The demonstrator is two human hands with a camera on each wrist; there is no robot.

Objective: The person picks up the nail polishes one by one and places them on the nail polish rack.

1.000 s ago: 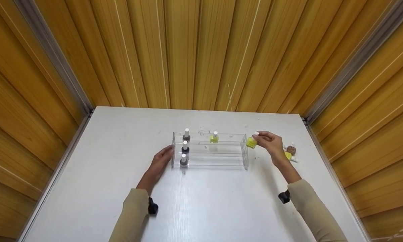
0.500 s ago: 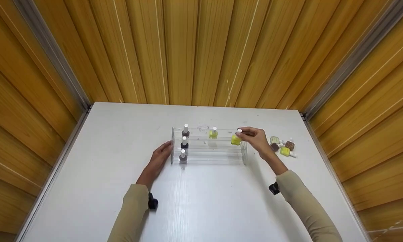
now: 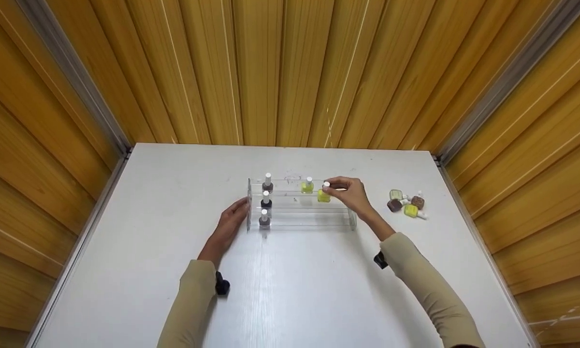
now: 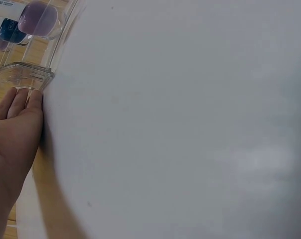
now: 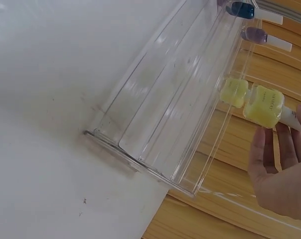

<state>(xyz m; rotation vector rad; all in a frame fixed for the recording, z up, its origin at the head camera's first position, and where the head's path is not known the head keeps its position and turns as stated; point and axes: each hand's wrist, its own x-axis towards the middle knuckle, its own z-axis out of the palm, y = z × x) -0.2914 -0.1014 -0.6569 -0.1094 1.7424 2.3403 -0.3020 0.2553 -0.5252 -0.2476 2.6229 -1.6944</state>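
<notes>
My right hand [image 3: 354, 194] pinches a yellow nail polish bottle [image 3: 323, 195] by its white cap, holding it upright over the upper part of a clear acrylic rack [image 3: 314, 225]. Another yellow nail polish bottle [image 3: 307, 188] stands on the top tier, just left of it. Three dark purple and blue bottles with white caps, one per tier, form a column at the rack's left end; the blue one [image 3: 266, 204] is in the middle. My left hand [image 3: 230, 222] touches the rack's left end panel [image 4: 28, 74] with extended fingers. In the right wrist view, the held bottle [image 5: 264, 107] overlaps its neighbour.
To the right of the rack, several nail polish bottles lie in a loose group on the white table [image 3: 299, 290]: a pale one [image 3: 396, 194], a dark brown one [image 3: 394, 206], a glittery brown one [image 3: 417, 202] and a yellow one [image 3: 410, 210]. Wood-look panels surround the table.
My right hand has carried the yellow nail polish bottle leftward from beside the rack to over its upper tiers. The left hand stays at the rack's left end.
</notes>
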